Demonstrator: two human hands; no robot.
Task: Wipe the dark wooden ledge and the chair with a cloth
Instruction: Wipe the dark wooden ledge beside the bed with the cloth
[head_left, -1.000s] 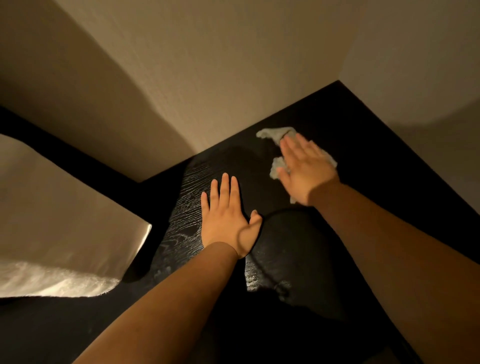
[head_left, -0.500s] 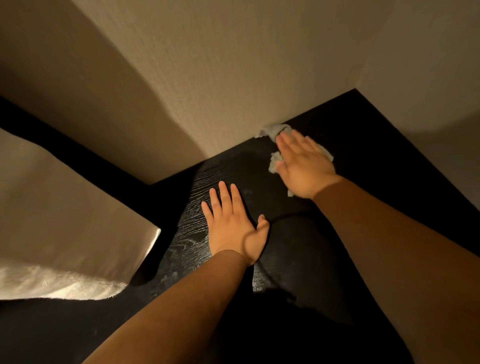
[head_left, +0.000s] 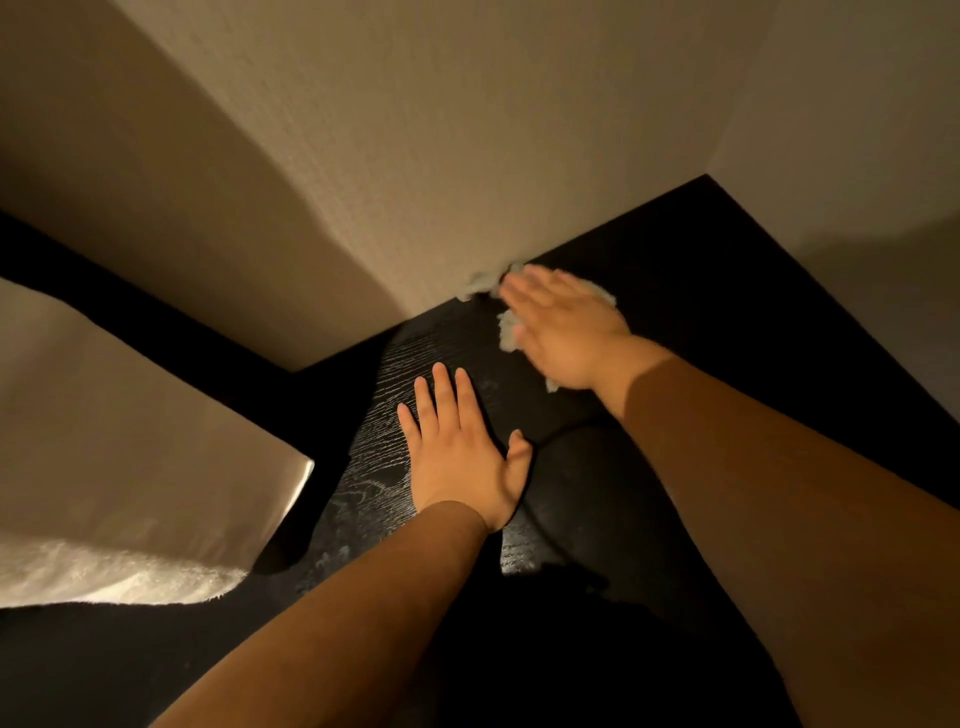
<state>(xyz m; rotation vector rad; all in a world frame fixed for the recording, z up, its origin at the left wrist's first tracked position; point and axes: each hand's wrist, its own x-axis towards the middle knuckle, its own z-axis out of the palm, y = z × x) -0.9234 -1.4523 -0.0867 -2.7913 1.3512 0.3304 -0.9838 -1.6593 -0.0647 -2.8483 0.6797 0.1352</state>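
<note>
The dark wooden ledge (head_left: 395, 447) with pale grain runs from the bottom of the view up to a corner between two walls. My left hand (head_left: 460, 452) lies flat on it, fingers straight and spread. Further in, my right hand (head_left: 566, 332) presses flat on a crumpled pale cloth (head_left: 483, 285), which touches the foot of the wall; the hand is blurred by motion and hides most of the cloth. No chair is in view.
Beige textured walls (head_left: 415, 156) close the ledge at the back and right. A white cushion or pillow (head_left: 130, 467) with a towel-like edge lies at the left, below the ledge. Deep shadow covers the bottom of the view.
My right hand has slid the cloth away from me until it meets the foot of the wall. The left hand stays flat in place.
</note>
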